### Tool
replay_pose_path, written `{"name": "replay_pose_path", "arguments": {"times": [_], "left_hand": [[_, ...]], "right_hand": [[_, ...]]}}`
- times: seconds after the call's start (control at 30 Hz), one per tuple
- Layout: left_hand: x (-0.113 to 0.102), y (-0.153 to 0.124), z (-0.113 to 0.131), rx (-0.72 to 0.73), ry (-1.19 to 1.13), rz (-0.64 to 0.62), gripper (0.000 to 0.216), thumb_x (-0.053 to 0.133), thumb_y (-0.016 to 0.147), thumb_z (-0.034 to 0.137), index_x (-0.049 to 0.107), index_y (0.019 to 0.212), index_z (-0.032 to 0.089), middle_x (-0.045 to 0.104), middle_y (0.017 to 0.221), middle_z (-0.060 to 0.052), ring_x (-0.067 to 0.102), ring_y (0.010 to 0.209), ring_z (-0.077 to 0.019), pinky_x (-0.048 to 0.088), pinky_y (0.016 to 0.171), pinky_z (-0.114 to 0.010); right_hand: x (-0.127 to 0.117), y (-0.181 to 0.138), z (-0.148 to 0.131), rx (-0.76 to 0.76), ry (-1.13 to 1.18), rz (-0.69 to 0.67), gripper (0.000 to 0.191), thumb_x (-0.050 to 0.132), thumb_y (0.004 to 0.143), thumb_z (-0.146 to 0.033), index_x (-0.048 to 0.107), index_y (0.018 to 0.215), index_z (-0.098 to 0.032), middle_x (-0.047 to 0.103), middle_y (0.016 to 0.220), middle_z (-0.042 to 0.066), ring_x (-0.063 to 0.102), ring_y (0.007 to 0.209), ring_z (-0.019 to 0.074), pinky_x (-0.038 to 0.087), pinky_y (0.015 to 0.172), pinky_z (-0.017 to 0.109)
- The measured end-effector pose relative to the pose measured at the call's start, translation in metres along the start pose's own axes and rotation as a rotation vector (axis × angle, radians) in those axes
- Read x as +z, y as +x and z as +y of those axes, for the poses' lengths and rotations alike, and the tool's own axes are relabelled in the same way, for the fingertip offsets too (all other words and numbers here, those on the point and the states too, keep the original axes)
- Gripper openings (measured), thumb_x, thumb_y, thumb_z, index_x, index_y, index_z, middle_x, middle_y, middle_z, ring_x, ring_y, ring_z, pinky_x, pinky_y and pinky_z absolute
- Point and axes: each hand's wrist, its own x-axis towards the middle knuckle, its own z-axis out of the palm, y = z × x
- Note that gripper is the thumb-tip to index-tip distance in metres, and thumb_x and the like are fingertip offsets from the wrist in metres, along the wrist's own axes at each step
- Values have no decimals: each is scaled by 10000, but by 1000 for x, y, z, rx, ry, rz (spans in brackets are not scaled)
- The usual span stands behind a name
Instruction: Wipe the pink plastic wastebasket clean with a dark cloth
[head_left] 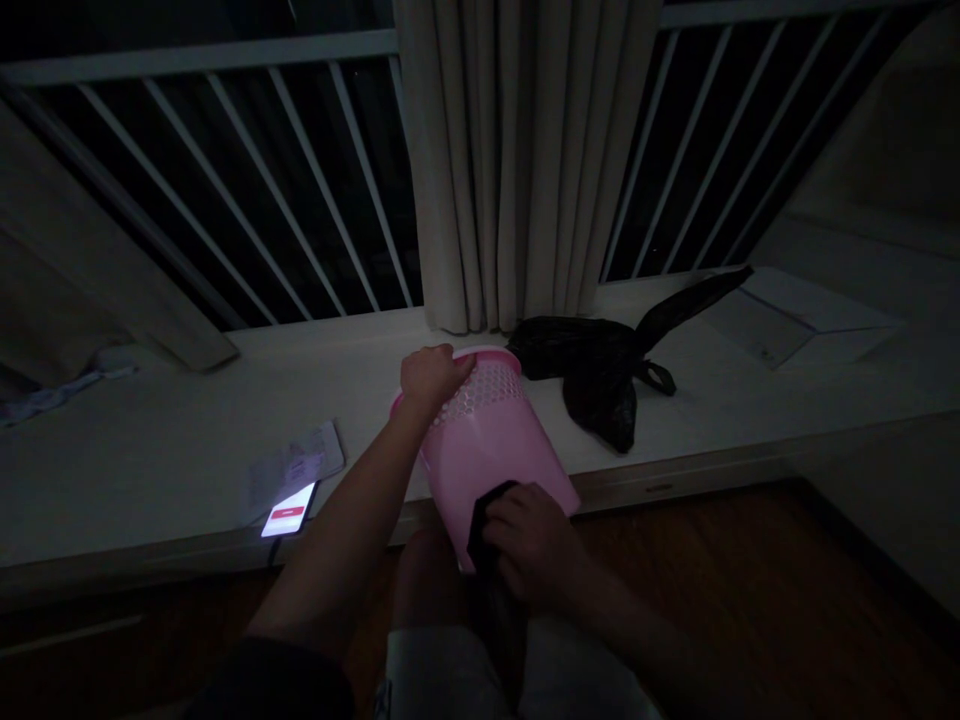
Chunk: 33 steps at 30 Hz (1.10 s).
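Note:
A pink wastebasket (pixel 491 440) with a perforated band under its rim is tilted over my lap, its mouth turned away toward the curtain. My left hand (pixel 435 380) is closed over the rim on its left side. Against the lower wall of the basket, my right hand (pixel 532 540) has its fingers curled on a limp black plastic bag (pixel 484 525), part of which hangs down between my legs. Just beyond the basket, a knotted black garbage bag (pixel 600 385) lies on the ledge. The inside of the basket is hidden from me.
On the pale window ledge (pixel 172 440) lie a lit phone (pixel 289 510) with a cable and some papers (pixel 307 455) to the left. A white box (pixel 802 315) stands at the right. Behind are a beige curtain (pixel 517 160) and white railings (pixel 315 170). The room is dim.

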Motion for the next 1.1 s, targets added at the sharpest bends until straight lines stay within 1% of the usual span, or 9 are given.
{"name": "replay_pose_path", "arguments": {"times": [0.13,0.27,0.43,0.5,0.57,0.7,0.83,1.0,1.1], "left_hand": [[-1,0,-2,4,-8,-2,669,319,856,661,699,1040,142,701,984,-188,651,928,-322,471,780,-405],[-3,-3,-8,-7,-3,2,666,310,861,659,697,1031,145,701,983,-186,647,928,-318,468,777,-397],[-5,-11,-17,-38,1,-22,675,281,872,655,698,1014,143,702,964,-189,653,909,-322,463,759,-398],[-4,-13,-21,-41,12,-15,671,271,876,652,699,1000,150,707,954,-182,656,900,-319,465,750,-390],[-3,-15,-23,-41,20,0,664,272,877,652,700,986,156,712,948,-176,659,892,-314,467,741,-378],[-2,-16,-25,-40,28,16,659,280,879,648,704,977,154,713,936,-174,662,888,-311,468,732,-367],[-1,-13,-21,-46,37,9,667,278,880,650,706,1008,155,713,941,-177,663,895,-311,470,730,-366],[-1,-8,-16,-24,46,8,657,296,871,651,705,1018,158,715,960,-177,663,919,-313,474,745,-364],[-3,-8,-14,-25,34,-9,634,320,863,636,701,1022,154,713,970,-180,659,930,-314,474,759,-367]], "right_hand": [[-9,-45,-11,166,242,88,254,444,557,-77,565,733,-215,618,787,32,538,789,198,429,688,329],[-26,-68,10,448,532,237,193,416,595,-107,549,674,-222,606,697,9,574,682,168,454,607,275],[-46,-78,60,1073,790,530,212,573,654,-349,632,797,-205,671,700,-7,616,640,193,490,562,292],[-49,-74,73,1207,891,632,288,644,640,-409,626,841,-203,679,724,-9,632,652,195,497,568,293],[-48,-65,80,1242,971,683,352,703,622,-438,614,871,-205,685,762,-5,648,688,194,511,602,302],[-38,-31,82,1111,1019,660,439,774,573,-423,596,906,-200,693,837,4,652,766,189,524,688,320],[-31,21,84,855,706,569,317,699,655,-377,611,889,-182,672,780,1,624,747,194,507,691,326],[-17,77,60,279,253,245,223,558,781,-103,657,962,-188,686,980,56,599,949,199,460,864,345],[0,75,30,131,49,85,226,585,786,-76,668,965,-188,666,1065,78,563,996,221,437,867,363]]}}
